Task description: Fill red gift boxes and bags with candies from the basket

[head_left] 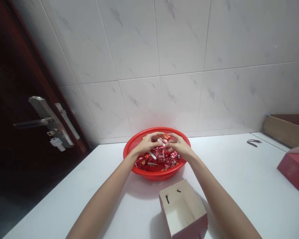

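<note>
A red plastic basket stands against the tiled wall and holds many red and pink wrapped sweets. Over the sweets, my left hand has its fingers curved round toward the right, closed on a wrapped sweet. My right hand faces it from the other side, its fingertips on the same small red and white wrapped piece. Nearer to me, between my forearms, sits an open box, white inside and dark red outside, with two slots in its back wall.
At the right edge lie a dark red box and a brown cardboard box. A dark strap rests on the white table. A dark door with a metal handle and hanging keys stands at the left.
</note>
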`<state>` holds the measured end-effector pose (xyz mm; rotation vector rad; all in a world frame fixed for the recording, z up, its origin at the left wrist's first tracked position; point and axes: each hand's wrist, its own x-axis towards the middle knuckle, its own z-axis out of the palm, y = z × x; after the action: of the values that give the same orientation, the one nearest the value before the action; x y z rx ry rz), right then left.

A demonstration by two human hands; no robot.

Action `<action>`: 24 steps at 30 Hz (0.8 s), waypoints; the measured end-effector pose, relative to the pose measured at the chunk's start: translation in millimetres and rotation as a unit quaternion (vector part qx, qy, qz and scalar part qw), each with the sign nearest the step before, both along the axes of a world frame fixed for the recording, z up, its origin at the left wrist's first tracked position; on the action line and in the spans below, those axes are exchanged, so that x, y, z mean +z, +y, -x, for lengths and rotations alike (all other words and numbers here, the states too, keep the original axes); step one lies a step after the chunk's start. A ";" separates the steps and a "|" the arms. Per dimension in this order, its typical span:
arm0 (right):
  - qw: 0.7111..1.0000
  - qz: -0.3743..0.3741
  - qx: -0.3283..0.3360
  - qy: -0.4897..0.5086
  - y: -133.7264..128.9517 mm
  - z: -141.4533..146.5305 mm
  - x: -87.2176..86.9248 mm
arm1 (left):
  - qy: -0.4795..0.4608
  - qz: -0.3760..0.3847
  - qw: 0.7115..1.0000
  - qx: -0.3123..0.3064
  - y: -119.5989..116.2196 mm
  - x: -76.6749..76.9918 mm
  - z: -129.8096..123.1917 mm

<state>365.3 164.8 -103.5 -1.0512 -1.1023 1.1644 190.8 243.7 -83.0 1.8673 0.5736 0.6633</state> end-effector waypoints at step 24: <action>0.994 0.071 0.080 -0.019 -7.8 0.7 8.3 | -0.031 -0.013 0.994 0.106 2.6 -4.4 -3.2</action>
<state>364.6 157.0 -95.3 -1.1138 -1.1649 1.3705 194.0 246.3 -87.5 1.8187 0.7308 0.8690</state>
